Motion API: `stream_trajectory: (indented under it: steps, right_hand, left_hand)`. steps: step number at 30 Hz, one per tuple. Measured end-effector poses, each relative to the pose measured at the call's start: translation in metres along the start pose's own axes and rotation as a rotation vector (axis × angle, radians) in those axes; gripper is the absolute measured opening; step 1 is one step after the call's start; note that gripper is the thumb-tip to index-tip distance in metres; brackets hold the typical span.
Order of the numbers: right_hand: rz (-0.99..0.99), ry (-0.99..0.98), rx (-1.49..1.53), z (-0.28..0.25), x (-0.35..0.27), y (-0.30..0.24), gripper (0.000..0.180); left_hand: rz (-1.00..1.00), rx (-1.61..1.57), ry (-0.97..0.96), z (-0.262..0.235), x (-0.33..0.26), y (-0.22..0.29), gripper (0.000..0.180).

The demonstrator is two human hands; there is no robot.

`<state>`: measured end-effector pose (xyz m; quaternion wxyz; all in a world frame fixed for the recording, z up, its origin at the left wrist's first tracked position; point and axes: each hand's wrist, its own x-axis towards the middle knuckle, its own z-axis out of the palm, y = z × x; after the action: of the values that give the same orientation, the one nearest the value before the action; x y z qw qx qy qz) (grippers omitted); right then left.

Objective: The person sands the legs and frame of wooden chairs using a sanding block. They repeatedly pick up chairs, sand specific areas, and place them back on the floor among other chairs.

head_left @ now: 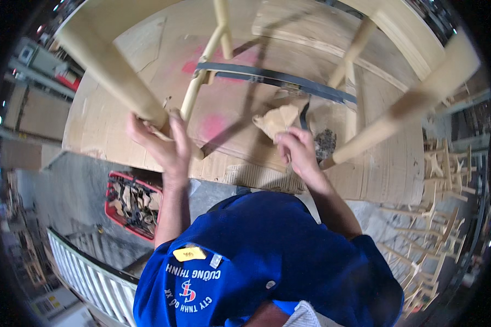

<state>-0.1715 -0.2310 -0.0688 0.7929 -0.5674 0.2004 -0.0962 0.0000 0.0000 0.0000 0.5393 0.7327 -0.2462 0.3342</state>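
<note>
An unfinished pale wooden chair frame (114,65) lies on a cardboard-covered worktable (240,174). My left hand (163,141) grips the chair's near left leg where a thin rung (199,82) joins it. My right hand (297,152) holds a folded tan piece of sandpaper (278,120) just left of the near right leg (398,117). A dark metal band (278,79) runs across the table under the frame.
A red crate (131,204) of dark scraps stands on the floor at my lower left. A white slatted rail (90,278) runs below it. Stacked unfinished wooden chair frames (431,250) fill the right side. Machines and boards stand at the far left.
</note>
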Motion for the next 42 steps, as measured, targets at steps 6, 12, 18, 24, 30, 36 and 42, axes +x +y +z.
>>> stream_trajectory:
  steps: [6,12,18,24,30,36,42]
  right_hand:
    - [0.187,-0.616,-0.342,0.031,-0.011,0.034,0.021]
    - [0.217,-0.821,-0.608,0.078,0.003,0.103,0.018]
    - [0.267,-0.801,-0.592,0.075,0.005,0.113,0.016]
    - [0.308,-0.690,-0.602,0.055,0.014,0.119,0.018]
    - [0.211,-0.323,-0.481,0.014,0.009,0.104,0.015]
    - [-0.211,0.384,-0.302,-0.028,0.027,0.067,0.024]
    - [-0.352,0.534,-0.282,-0.030,0.038,0.024,0.045]
  left_hand:
    - [-0.588,-0.267,-0.517,-0.045,-0.131,0.008,0.051]
    - [-1.059,-0.233,-0.440,-0.100,-0.202,-0.045,0.028]
    - [-1.190,0.216,-0.034,-0.255,-0.206,-0.112,0.030]
    - [-1.376,-0.001,0.566,-0.367,-0.204,-0.227,0.031]
    - [-1.135,0.203,-0.637,-0.258,-0.194,-0.219,0.027]
    - [-0.827,-0.494,-1.321,-0.042,-0.157,-0.049,0.015]
    - [-0.567,-0.554,-0.872,0.138,-0.108,-0.036,0.020]
